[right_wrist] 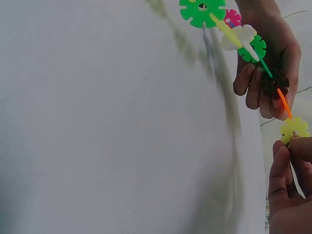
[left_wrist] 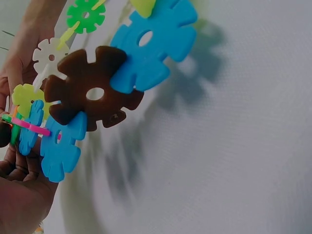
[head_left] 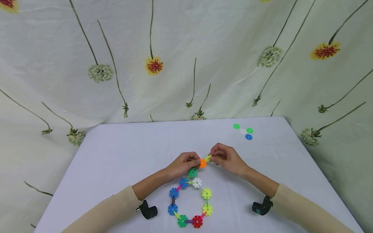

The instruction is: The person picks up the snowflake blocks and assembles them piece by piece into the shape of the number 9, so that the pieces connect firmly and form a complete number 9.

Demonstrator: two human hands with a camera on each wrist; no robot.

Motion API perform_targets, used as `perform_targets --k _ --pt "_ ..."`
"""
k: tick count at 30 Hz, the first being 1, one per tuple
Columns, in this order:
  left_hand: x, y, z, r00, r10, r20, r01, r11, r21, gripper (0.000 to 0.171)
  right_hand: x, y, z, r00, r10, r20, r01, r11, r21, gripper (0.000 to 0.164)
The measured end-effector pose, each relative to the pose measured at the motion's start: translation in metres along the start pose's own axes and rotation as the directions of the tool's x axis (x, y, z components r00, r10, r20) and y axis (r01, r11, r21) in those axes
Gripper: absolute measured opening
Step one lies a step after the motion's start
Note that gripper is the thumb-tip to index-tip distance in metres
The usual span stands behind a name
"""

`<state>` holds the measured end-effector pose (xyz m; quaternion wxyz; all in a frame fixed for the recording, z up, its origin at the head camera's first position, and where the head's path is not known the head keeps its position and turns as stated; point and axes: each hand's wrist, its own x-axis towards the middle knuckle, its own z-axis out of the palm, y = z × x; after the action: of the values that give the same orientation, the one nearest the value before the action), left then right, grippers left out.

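Note:
Above the white table, a chain of flower-shaped interlocking discs [head_left: 184, 183] forms a loop with a tail in blue, green, yellow, red and white. The left hand [head_left: 183, 163] grips the tail near a brown disc [right_wrist: 275, 83] and an orange disc [head_left: 203, 163]; its fingers partly hide them. Beside it, the right hand [head_left: 228, 159] pinches a yellow disc [right_wrist: 294, 127] at the tail's end, joined to the orange one. A dark bit shows at the right fingertips, too small to tell. Close in the left wrist view are a large brown disc [left_wrist: 73, 92] and a blue disc [left_wrist: 161, 39].
Several loose discs, among them a blue disc [head_left: 248, 137] and a green disc [head_left: 236, 126], lie at the table's back right. A flower-patterned cloth [head_left: 175, 90] hangs behind the table [head_left: 131, 139]. Black devices [head_left: 148, 211] sit by both sleeves.

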<state>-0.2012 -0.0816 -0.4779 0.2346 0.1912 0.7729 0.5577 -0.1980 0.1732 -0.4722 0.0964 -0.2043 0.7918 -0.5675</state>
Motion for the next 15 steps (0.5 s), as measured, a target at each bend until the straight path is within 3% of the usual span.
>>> perform_targets --k 6,15 --pt "0.0002 0.0033 0.0017 1.0 0.0 0.006 0.0 1.0 0.007 0.022 0.0 -0.0001 0.0004 0.999 -0.046 0.016 0.047 0.999 -0.017 0.012" --pt "0.0039 0.0042 0.0071 1.0 -0.001 0.004 0.001 0.999 -0.039 0.021 -0.0068 -0.0006 0.0022 0.989 -0.143 -0.037 0.138 0.984 -0.114 0.011"
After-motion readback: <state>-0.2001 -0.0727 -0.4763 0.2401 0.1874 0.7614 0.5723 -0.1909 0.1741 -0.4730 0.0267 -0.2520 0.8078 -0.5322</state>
